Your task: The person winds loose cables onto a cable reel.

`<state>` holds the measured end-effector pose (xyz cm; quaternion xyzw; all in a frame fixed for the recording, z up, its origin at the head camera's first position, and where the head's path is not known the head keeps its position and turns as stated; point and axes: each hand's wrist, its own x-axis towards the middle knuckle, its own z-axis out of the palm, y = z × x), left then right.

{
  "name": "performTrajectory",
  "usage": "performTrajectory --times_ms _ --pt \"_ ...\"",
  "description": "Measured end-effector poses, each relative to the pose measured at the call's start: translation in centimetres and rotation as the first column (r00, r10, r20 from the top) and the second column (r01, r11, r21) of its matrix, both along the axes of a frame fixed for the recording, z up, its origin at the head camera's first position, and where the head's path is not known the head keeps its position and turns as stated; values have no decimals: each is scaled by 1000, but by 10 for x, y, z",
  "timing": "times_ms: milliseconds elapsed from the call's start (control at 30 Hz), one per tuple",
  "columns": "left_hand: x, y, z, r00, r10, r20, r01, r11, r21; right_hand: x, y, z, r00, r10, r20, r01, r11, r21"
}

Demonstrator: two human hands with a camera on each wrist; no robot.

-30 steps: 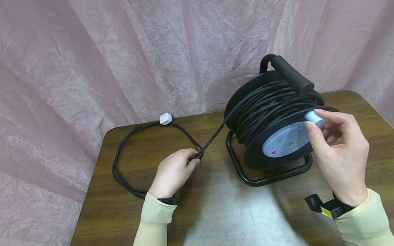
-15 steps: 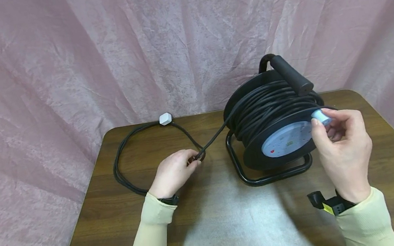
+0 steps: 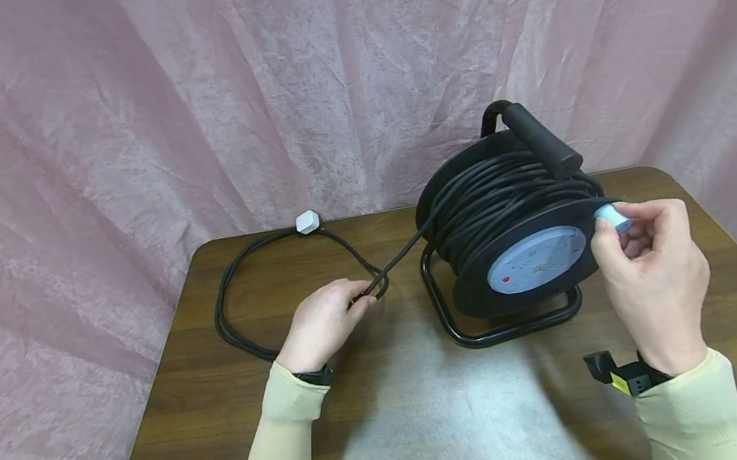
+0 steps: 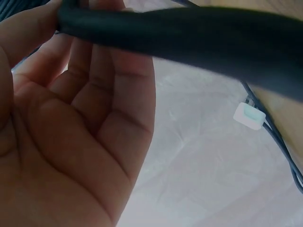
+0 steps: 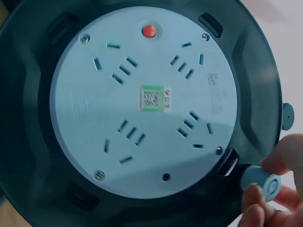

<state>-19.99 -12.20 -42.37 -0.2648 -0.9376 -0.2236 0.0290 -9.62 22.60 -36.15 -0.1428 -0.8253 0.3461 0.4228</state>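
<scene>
Closest to us, we are wearing pale yellow sleeves (image 3: 268,449), with a black wrist-worn camera (image 3: 628,376) showing on the right. With our left hand (image 3: 327,317) we are pinching the black cable (image 3: 401,255), fingers clamped on it over the wooden surface (image 3: 180,441); from there it is stretching up to the winding on the drum. With our right hand (image 3: 657,277) we are holding the light-blue crank knob (image 3: 611,217), thumb and fingers clamped on it near the rim of the black cable reel (image 3: 472,286). The reel is standing right of the surface's middle, toward the far edge, on a tubular black frame (image 3: 508,334). On its near side we are seeing a round pale-blue socket panel (image 3: 536,261) bearing a red button (image 5: 149,31), slotted outlets and a QR-code sticker (image 5: 152,98). Above the winding, a black grip handle (image 3: 542,141) is jutting out. Beyond our left hand, the cable is looping over the surface, with a white plug (image 3: 308,222) lying by the far edge. Farthest off, a pink velvety curtain (image 3: 323,96) is hanging in folds.
</scene>
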Motion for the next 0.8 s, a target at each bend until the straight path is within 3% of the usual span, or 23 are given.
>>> performTrajectory --times_ms 233,800 --pt "0 0 1 1000 -18 -22 18 1000 11 4 7 -1 989 -71 127 57 992 109" --pt "1 1 5 999 2 -38 -1 1000 27 5 12 1 969 -141 202 112 983 148"
